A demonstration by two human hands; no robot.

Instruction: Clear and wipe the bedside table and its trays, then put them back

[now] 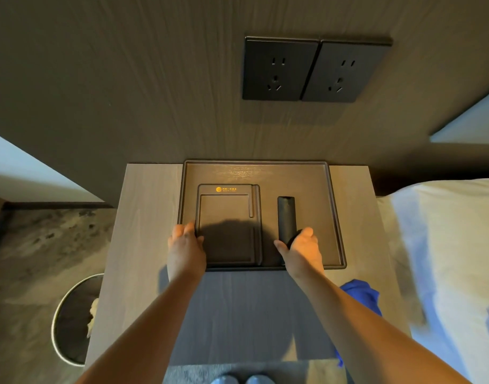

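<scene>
1. Wood-look tabletop (143,217) fills the middle of the view, with the bed (445,245) just off its right edge and a wall panel carrying two dark sockets (310,69) on the far side.
2. Big dark tray (332,217) sits on the far half of the tabletop, pushed up against the wall.
3. Round waste bin (71,320) is down on the floor, near left.
4. Smaller notepad tray (226,214) with a gold logo lies inside the big tray, left part.
5. Blue cloth (362,296) is bunched at the tabletop's right edge, partly behind the right forearm.
6. Left hand (185,245) has its grip curled on the small tray's near-left edge.
7. Right hand (303,248) has its grip wrapped around the near end of the remote.
8. Black remote (285,214) lies lengthwise in the big tray, just right of the small one.
</scene>
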